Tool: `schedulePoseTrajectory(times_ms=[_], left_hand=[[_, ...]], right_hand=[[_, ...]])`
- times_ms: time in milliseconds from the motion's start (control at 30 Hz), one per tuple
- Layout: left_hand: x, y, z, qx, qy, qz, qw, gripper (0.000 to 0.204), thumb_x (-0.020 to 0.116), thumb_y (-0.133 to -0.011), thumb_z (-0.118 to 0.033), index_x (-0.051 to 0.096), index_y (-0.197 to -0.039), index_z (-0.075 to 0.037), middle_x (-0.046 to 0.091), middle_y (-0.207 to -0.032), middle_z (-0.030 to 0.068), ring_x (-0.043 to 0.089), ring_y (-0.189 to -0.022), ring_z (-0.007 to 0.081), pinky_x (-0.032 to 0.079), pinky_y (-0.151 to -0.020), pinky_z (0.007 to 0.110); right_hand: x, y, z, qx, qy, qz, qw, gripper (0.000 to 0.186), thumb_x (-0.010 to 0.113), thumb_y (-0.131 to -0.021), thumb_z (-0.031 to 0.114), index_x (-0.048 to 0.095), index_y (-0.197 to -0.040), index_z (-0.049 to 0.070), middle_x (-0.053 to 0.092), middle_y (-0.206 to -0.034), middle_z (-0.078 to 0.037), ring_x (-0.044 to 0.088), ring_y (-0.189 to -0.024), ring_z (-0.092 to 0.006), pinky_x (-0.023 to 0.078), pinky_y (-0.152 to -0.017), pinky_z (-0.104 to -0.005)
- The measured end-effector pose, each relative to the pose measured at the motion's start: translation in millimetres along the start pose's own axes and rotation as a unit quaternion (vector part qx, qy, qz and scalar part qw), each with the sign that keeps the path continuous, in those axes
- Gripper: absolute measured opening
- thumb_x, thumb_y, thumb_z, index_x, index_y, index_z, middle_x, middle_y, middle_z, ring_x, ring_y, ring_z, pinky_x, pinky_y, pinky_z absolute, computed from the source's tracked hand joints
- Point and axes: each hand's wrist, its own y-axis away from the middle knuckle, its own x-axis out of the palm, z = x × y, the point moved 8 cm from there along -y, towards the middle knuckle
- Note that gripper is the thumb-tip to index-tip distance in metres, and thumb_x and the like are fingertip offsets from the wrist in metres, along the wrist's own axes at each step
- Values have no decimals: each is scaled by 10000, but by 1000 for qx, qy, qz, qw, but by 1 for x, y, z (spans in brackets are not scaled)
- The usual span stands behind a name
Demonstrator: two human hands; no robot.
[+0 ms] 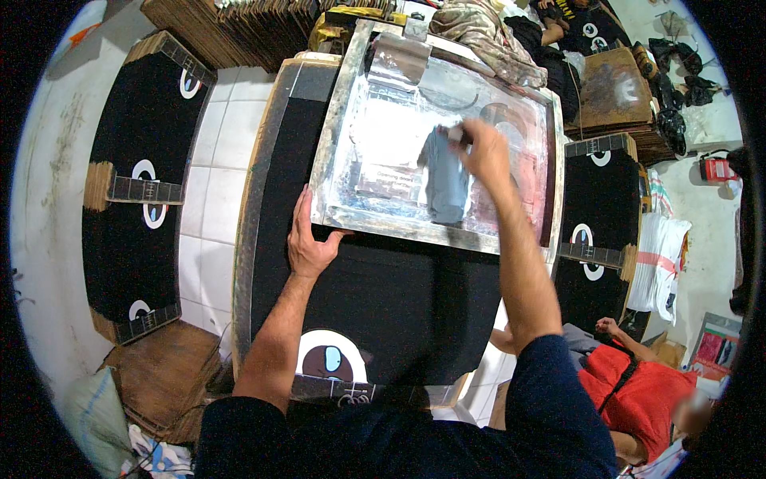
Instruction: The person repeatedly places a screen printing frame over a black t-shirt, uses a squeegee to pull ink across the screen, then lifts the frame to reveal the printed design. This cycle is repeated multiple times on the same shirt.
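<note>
A screen-printing frame [431, 229] lies tilted over a black cloth-covered board [399, 295]. My left hand [312, 243] grips the frame's near left corner, fingers along its left side and thumb under the near edge. Over the mesh, my right hand [483, 153] is closed on the upper end of a blue-grey squeegee [447, 180]; motion smears the fingers a little. Another squeegee-like piece [399, 60], brownish grey, rests at the frame's far left. Below the frame, a printed white eye shape [331, 359] shows on the black cloth.
Black printed cloth boards stand left [144, 152] and right [594, 211]. Stacked boards [255, 32] line the back, beside a crumpled patterned cloth [487, 36]. A person in a red top [638, 391] is close at my lower right; another person's arm [552, 32] shows at the back.
</note>
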Motion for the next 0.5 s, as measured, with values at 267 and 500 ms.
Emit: schedulePoseTrajectory(times_ms=[267,500], left_hand=[[-2,0,-2,1,27,-22,999,1002,933,-719,-180,376,-1545,-69,451,-1546,262,510,-1387,432,507,-1098,489],[-53,-40,-63,60,90,-90,990,914,961,-696,-196,501,-1468,-33,568,-1460,228,598,-1310,362,521,-1065,445]], right_hand=[[-26,150,77,24,61,-32,997,457,728,-738,-26,703,-1170,122,675,-1027,-87,618,-1048,-318,423,-972,-476],[-73,131,92,-18,53,-172,983,294,824,-810,306,684,-954,91,603,-948,-133,618,-908,-330,476,-763,-455]])
